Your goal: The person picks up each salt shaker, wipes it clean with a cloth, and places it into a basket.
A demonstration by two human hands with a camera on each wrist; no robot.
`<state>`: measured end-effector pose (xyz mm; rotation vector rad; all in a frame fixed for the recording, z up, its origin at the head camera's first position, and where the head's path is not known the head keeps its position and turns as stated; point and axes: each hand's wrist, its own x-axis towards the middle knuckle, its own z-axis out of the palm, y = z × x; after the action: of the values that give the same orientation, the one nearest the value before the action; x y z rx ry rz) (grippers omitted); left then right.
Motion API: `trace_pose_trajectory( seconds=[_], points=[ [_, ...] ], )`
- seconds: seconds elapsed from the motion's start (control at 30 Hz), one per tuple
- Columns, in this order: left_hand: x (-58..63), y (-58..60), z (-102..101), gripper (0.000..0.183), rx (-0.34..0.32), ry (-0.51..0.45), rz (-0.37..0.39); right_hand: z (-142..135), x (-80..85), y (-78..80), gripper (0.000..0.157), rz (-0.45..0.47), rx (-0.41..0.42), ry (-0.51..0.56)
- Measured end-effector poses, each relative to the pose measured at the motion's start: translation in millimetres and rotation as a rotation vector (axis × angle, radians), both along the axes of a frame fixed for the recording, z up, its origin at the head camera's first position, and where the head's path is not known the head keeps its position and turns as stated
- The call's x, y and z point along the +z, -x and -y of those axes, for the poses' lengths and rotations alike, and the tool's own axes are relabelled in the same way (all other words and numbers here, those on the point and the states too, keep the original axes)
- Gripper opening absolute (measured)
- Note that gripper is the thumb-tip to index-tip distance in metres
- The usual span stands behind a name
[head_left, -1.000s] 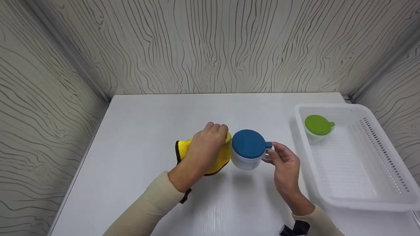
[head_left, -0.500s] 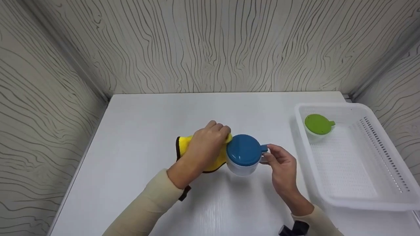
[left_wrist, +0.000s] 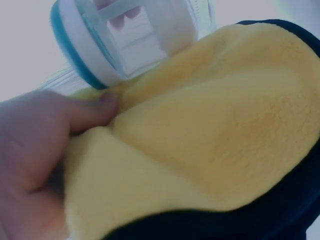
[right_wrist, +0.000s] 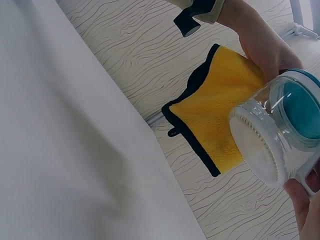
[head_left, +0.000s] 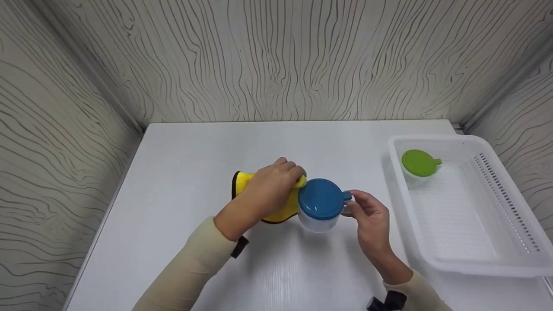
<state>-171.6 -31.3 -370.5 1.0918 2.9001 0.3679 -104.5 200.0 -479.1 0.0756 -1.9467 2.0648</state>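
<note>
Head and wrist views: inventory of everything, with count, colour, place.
table: one, white, across lower head view
walls: three, pale with dark lines, left, back and right
corner strips: two, grey, where walls meet
mug: one, clear, raised over table
mug lid: one, blue, on mug
cloth: one, yellow with dark edging, beside mug
basket: one, white, table's right side
jar: one, whitish, basket's far left corner
jar lid: one, green, on jar
wrist cameras: two, black, one per wrist
sleeves: two, beige, near edge of head view
left grip: one, bare, holding cloth
right grip: one, bare, holding mug
</note>
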Motion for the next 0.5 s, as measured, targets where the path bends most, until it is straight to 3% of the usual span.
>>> trace_pose_trajectory(
  seconds=[0.1,0.5],
  points=[
    [1.6,0.3,0.2,0.041,-0.009,0.021,0.023,0.1,0.8,0.4,0.018,0.006,-0.001,-0.003],
    [6.1,5.6,-4.3,0.039,-0.062,0.031,-0.037,1.9,-0.4,-1.2,0.020,0.001,0.025,0.002]
  ],
)
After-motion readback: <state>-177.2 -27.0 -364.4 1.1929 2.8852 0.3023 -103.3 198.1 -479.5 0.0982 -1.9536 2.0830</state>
